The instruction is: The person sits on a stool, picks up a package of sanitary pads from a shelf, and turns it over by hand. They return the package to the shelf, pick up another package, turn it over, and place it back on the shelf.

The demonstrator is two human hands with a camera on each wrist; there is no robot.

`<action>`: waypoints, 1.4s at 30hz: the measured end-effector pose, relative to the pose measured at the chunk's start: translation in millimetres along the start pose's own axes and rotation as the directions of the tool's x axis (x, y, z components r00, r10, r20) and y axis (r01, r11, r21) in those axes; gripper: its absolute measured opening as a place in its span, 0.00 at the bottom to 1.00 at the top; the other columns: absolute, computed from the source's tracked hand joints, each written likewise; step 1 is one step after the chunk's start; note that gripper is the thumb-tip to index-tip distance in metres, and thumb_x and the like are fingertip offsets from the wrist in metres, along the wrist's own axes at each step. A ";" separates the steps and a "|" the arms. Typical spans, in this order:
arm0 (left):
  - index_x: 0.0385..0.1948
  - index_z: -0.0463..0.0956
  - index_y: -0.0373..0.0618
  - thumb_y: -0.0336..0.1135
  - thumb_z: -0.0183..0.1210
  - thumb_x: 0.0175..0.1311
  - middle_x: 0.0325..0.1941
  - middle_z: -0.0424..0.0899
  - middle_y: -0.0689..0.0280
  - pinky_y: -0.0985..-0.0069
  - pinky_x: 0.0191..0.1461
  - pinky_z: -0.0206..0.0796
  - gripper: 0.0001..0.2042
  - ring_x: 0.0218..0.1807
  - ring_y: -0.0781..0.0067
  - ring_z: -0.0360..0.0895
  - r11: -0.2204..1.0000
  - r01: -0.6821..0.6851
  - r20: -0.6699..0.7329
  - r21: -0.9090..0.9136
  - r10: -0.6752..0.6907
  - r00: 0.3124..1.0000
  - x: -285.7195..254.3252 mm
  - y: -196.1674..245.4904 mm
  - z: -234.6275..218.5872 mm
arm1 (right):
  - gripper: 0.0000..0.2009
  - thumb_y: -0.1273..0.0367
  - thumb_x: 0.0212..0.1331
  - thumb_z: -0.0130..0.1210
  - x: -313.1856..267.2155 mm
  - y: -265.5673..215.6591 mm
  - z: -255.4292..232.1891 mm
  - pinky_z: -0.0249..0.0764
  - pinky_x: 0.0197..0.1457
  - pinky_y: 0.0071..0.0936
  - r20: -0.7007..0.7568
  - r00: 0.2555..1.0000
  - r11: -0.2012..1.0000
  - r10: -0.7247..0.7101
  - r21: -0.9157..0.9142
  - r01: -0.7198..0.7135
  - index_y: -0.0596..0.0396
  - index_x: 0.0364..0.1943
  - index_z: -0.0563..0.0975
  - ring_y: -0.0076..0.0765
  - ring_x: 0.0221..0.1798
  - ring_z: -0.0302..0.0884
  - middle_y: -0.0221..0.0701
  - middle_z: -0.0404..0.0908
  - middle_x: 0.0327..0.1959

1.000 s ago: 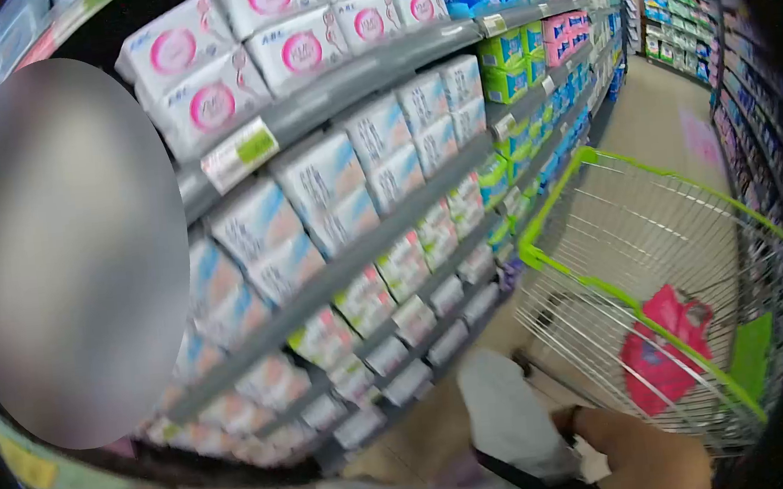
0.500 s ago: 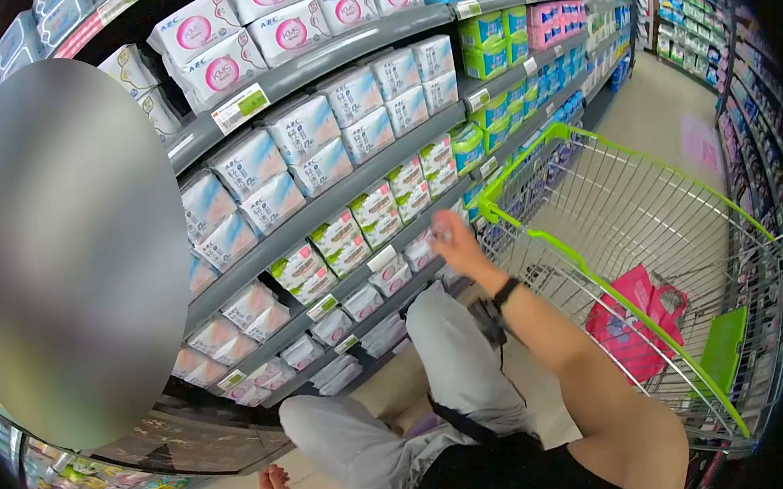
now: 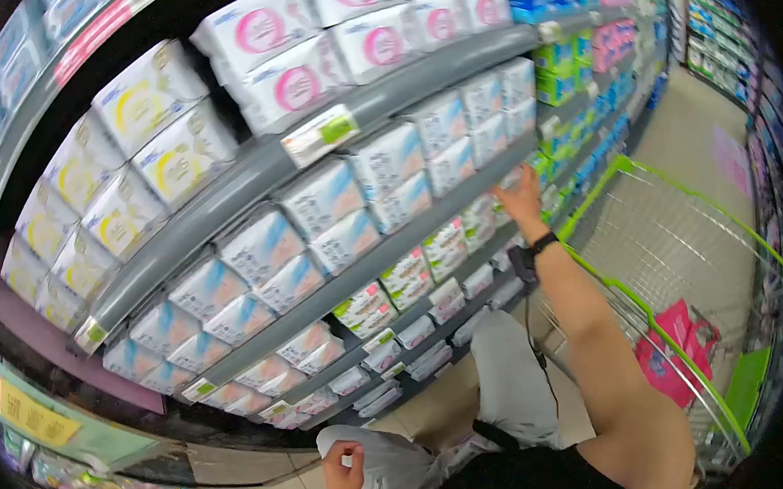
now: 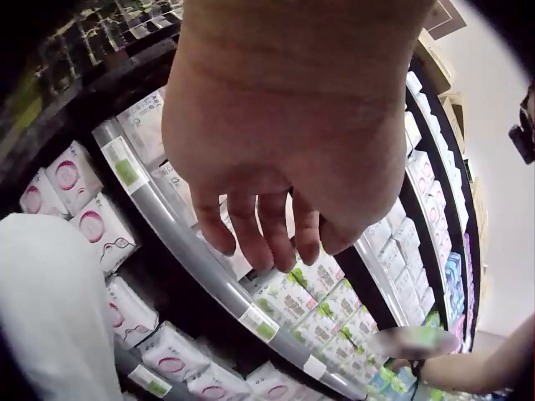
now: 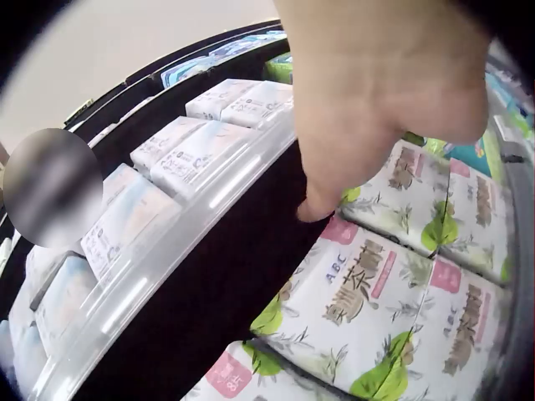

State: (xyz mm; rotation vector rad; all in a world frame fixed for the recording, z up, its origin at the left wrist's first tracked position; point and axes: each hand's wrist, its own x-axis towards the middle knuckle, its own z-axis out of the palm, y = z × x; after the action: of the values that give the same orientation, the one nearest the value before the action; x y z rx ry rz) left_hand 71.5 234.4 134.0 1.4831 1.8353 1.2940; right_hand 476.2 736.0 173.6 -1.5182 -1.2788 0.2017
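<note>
My right hand point(image 3: 523, 200) reaches up to the shelf beside white-and-green packs point(image 3: 446, 247). In the right wrist view this hand point(image 5: 376, 100) hangs over packs with green leaves point(image 5: 359, 288), one fingertip near a pack's edge; most of its fingers are hidden, and no pack is seen lifted. My left hand point(image 3: 344, 472) is held above the left knee, its fingers loosely bent. The left wrist view shows the left hand point(image 4: 284, 159) with fingers hanging and nothing in them, in front of shelved packs point(image 4: 288, 296).
A cart point(image 3: 639, 302) with green trim stands at the right, a pink bag point(image 3: 675, 350) inside it. Shelf edges point(image 3: 247, 187) run along the left and centre, stocked with packs with yellow circles point(image 3: 150, 93) and pink circles point(image 3: 298, 85). An aisle point(image 3: 679, 126) stretches away at the upper right.
The right hand, out of sight at first and then low before the shelves, has moved up and right to the shelf. The left hand has risen to the knee. The head view has shifted, showing more yellow-circle packs.
</note>
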 end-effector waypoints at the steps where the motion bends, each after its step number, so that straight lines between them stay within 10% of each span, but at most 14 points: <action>1: 0.32 0.79 0.36 0.28 0.61 0.61 0.30 0.82 0.60 0.76 0.40 0.70 0.04 0.33 0.71 0.79 1.000 -0.014 0.002 0.006 0.014 1.000 1.0 -6.1 3.2 | 0.48 0.50 0.42 0.72 2.7 6.3 3.7 0.54 0.73 0.47 0.026 1.000 0.995 -0.008 -0.102 0.011 0.53 0.69 0.61 0.55 0.74 0.51 0.48 0.56 0.72; 3: 0.33 0.79 0.37 0.29 0.61 0.61 0.32 0.83 0.60 0.75 0.40 0.71 0.05 0.34 0.70 0.80 0.999 0.031 0.015 -0.028 -0.031 0.999 -0.5 -14.4 8.0 | 0.37 0.54 0.47 0.70 16.8 52.8 26.3 0.58 0.70 0.47 -0.020 0.963 0.953 -0.269 -0.152 0.263 0.61 0.59 0.68 0.58 0.66 0.62 0.50 0.68 0.63; 9: 0.39 0.77 0.41 0.33 0.58 0.64 0.37 0.82 0.58 0.68 0.40 0.74 0.07 0.39 0.60 0.82 0.999 0.024 0.078 -0.024 -0.022 0.997 -10.6 -31.3 17.7 | 0.46 0.44 0.55 0.61 50.5 112.1 36.7 0.52 0.74 0.48 0.270 0.951 0.849 -0.150 -0.457 0.264 0.60 0.71 0.57 0.56 0.73 0.56 0.49 0.59 0.72; 11: 0.39 0.77 0.42 0.34 0.58 0.65 0.37 0.82 0.58 0.67 0.40 0.74 0.07 0.40 0.58 0.82 1.000 0.006 0.092 -0.015 -0.005 0.996 -14.2 -29.0 19.5 | 0.44 0.45 0.56 0.61 60.5 133.1 40.5 0.50 0.76 0.47 0.230 0.950 0.939 -0.213 -0.222 0.264 0.58 0.71 0.58 0.55 0.76 0.49 0.51 0.55 0.73; 14: 0.39 0.75 0.43 0.34 0.56 0.65 0.36 0.81 0.59 0.65 0.39 0.73 0.07 0.39 0.56 0.81 0.996 0.036 0.118 -0.085 -0.025 0.993 -14.0 -17.5 21.7 | 0.36 0.57 0.59 0.64 52.9 113.2 42.4 0.71 0.56 0.38 0.065 0.949 0.946 -0.309 0.126 0.299 0.60 0.68 0.63 0.45 0.53 0.75 0.51 0.69 0.62; 17: 0.38 0.73 0.43 0.34 0.55 0.65 0.35 0.81 0.59 0.65 0.38 0.73 0.07 0.38 0.56 0.81 0.999 -0.040 0.152 -0.022 0.043 0.987 -16.2 -26.9 32.9 | 0.31 0.59 0.61 0.63 66.5 93.4 30.1 0.70 0.36 0.38 0.099 0.992 0.953 -0.073 -0.286 0.099 0.54 0.67 0.66 0.34 0.27 0.73 0.44 0.78 0.53; 19: 0.39 0.73 0.43 0.35 0.55 0.65 0.34 0.80 0.60 0.65 0.37 0.73 0.07 0.37 0.56 0.80 0.998 -0.034 0.151 -0.059 0.043 0.988 -17.3 -23.9 36.5 | 0.30 0.59 0.61 0.63 64.9 102.0 26.0 0.67 0.29 0.39 -0.054 0.979 0.927 -0.199 -0.334 0.170 0.51 0.65 0.68 0.31 0.18 0.68 0.41 0.80 0.50; 22: 0.40 0.74 0.45 0.38 0.54 0.68 0.37 0.79 0.60 0.63 0.41 0.71 0.08 0.40 0.54 0.79 0.998 -0.035 0.180 -0.057 0.045 0.983 -20.4 -37.8 50.3 | 0.27 0.59 0.59 0.64 56.9 110.7 18.5 0.71 0.36 0.37 -0.158 0.926 0.939 -0.343 -0.070 0.336 0.50 0.61 0.72 0.34 0.27 0.74 0.39 0.82 0.48; 24: 0.41 0.74 0.46 0.40 0.53 0.69 0.39 0.79 0.59 0.61 0.44 0.70 0.09 0.41 0.52 0.78 1.000 -0.018 0.206 -0.023 0.023 0.978 -24.1 -42.5 58.5 | 0.26 0.59 0.58 0.64 46.6 116.0 16.0 0.73 0.40 0.35 -0.312 0.792 0.851 -0.526 -0.204 0.485 0.51 0.60 0.72 0.38 0.34 0.76 0.39 0.81 0.49; 29: 0.41 0.77 0.47 0.42 0.56 0.67 0.38 0.81 0.58 0.60 0.45 0.71 0.10 0.42 0.50 0.79 0.986 -0.159 0.270 0.042 0.142 0.952 -20.6 -19.5 63.8 | 0.28 0.75 0.51 0.65 -55.2 56.1 -21.4 0.67 0.64 0.39 -0.270 0.868 0.878 -0.416 0.127 0.461 0.60 0.58 0.67 0.42 0.56 0.71 0.41 0.73 0.52; 30: 0.40 0.78 0.46 0.39 0.59 0.64 0.38 0.82 0.59 0.61 0.45 0.72 0.10 0.42 0.51 0.79 0.976 -0.187 0.315 0.109 0.144 0.938 -15.4 -2.0 58.9 | 0.32 0.74 0.49 0.67 -100.9 -15.3 -44.1 0.60 0.69 0.40 -0.252 0.892 0.925 -0.374 -0.039 0.377 0.60 0.60 0.66 0.46 0.63 0.64 0.42 0.69 0.57; 33: 0.40 0.79 0.46 0.36 0.61 0.62 0.39 0.82 0.61 0.63 0.47 0.72 0.08 0.43 0.53 0.80 0.995 -0.087 0.411 0.056 0.057 0.910 -10.6 9.1 71.5 | 0.37 0.66 0.41 0.72 -151.3 -45.9 -52.5 0.56 0.67 0.47 -0.140 0.887 0.898 -0.440 -0.096 0.430 0.58 0.58 0.66 0.54 0.61 0.60 0.45 0.67 0.55; 37: 0.42 0.78 0.43 0.36 0.64 0.59 0.41 0.82 0.58 0.65 0.50 0.71 0.12 0.45 0.54 0.80 0.994 -0.096 0.406 0.057 0.065 0.911 -16.6 15.3 84.2 | 0.34 0.62 0.41 0.72 -217.9 -45.9 -58.1 0.56 0.64 0.46 0.075 0.848 0.828 -0.524 0.280 0.487 0.56 0.55 0.68 0.52 0.57 0.60 0.44 0.63 0.51; 42: 0.57 0.67 0.35 0.38 0.74 0.50 0.58 0.71 0.54 0.66 0.52 0.72 0.33 0.52 0.61 0.76 0.944 0.010 0.166 -0.330 0.047 0.985 -11.9 16.6 114.4 | 0.35 0.55 0.40 0.74 -318.7 -61.6 -68.3 0.64 0.59 0.42 0.519 0.672 0.804 -0.528 0.562 0.197 0.53 0.54 0.71 0.49 0.54 0.62 0.42 0.62 0.48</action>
State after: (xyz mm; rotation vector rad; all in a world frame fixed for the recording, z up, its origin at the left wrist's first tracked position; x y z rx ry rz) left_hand 175.4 267.0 93.2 1.3825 1.4166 1.3582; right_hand 357.5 435.8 97.5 -0.7286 -1.9095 0.7743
